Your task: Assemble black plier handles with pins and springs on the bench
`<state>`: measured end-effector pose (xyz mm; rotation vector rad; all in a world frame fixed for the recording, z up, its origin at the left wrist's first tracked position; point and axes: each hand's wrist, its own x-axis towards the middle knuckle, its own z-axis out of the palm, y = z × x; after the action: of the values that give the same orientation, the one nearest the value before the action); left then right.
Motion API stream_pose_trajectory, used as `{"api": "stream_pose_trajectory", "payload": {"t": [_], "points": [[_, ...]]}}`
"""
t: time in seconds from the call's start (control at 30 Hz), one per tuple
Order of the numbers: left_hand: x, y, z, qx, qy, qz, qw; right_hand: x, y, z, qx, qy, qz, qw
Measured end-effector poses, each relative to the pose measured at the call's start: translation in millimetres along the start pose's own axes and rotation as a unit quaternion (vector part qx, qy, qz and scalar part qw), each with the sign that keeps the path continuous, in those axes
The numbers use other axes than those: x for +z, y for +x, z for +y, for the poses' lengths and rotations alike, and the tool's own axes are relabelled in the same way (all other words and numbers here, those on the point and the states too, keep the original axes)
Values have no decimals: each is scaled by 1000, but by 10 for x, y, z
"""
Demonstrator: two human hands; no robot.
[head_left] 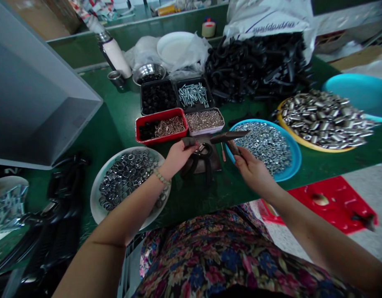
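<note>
My right hand [250, 167] is closed around the wooden handle of a hammer [230, 136], whose dark head is level above the work spot. My left hand [180, 153] pinches the top end of a black-handled tool [208, 165] with a shiny metal part between its arms; the exact kind is unclear. A dark finger cover shows on that hand. Beneath the tool lies a dark metal plate [217, 159]. A thin screwdriver-like tool with a reddish handle [223, 155] lies beside the plate, close to my right hand.
Metal rings fill a white bowl [96, 186] at left; small nuts fill a blue basin [298, 159] at right. Behind stand a red tray [158, 140] of rivets and a black tray [211, 101] of screws. Metal sleeves [327, 120] and black handles [256, 66] are heaped farther right.
</note>
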<state>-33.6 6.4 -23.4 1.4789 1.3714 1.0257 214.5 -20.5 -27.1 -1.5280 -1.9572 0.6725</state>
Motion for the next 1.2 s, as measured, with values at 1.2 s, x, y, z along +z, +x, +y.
{"api": "stream_pose_trajectory", "payload": {"t": [1.2], "points": [[146, -299, -75, 169, 500, -75, 846, 41, -74, -41, -34, -19, -42, 998]]}}
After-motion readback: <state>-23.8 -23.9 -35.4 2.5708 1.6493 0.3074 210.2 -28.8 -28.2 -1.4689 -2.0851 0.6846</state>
